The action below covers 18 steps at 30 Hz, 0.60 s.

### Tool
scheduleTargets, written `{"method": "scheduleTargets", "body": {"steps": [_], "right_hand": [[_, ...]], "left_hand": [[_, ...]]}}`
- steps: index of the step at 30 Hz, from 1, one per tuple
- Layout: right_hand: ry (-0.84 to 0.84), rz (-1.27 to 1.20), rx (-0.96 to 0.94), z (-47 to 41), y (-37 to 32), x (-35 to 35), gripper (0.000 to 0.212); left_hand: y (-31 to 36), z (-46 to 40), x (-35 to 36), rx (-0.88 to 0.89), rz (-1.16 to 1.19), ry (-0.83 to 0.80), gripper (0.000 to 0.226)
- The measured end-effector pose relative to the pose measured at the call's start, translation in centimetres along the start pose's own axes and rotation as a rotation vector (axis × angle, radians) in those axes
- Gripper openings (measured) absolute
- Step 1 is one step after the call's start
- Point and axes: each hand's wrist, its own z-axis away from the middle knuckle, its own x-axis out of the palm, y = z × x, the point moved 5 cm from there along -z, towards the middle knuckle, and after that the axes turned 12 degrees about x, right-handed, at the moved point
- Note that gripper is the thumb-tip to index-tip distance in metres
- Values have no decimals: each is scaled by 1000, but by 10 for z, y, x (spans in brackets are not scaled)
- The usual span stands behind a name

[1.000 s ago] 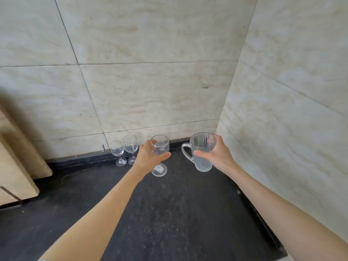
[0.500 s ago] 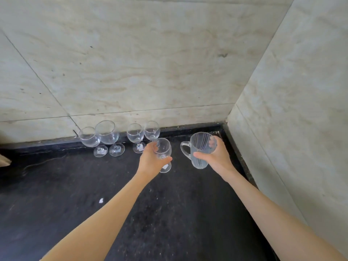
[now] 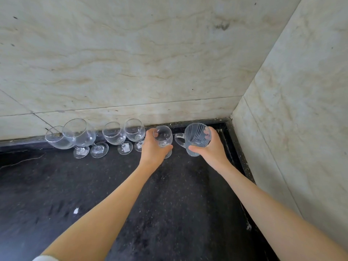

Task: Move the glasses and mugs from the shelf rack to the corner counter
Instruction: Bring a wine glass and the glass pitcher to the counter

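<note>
My left hand (image 3: 153,147) grips a clear stemmed wine glass (image 3: 162,136) by its bowl, its foot low at the dark counter (image 3: 169,204). My right hand (image 3: 209,149) holds a ribbed glass mug (image 3: 197,136) with its handle pointing left, close to the counter's back right corner. Whether either one touches the counter I cannot tell. Several more wine glasses (image 3: 114,135) stand in a row along the back wall, left of the held glass. The shelf rack is out of view.
Beige marble walls (image 3: 169,63) close the counter at the back and on the right. A small white scrap (image 3: 75,210) lies on the dark counter at the left. The counter runs open toward me and to the left.
Both hands moved forward and down toward the back wall with the glass and mug. The view tilted down and drew closer, bringing more standing glasses into sight.
</note>
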Motion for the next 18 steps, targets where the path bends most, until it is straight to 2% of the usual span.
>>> {"method": "scheduleTargets", "body": {"steps": [7, 12, 15, 18], "right_hand": [[-2, -10, 9, -8, 7, 3, 74], [-48, 39, 89, 0, 13, 1, 112], [51, 95, 37, 16, 2, -7, 100], [120, 231, -145, 43, -32, -9, 85]], "left_hand": [[3, -1, 5, 0, 52, 24, 78], [-4, 15, 7, -73, 85, -41, 100], [-4, 37, -5, -77, 21, -86, 95], [3, 69, -32, 8, -129, -106, 84]]}}
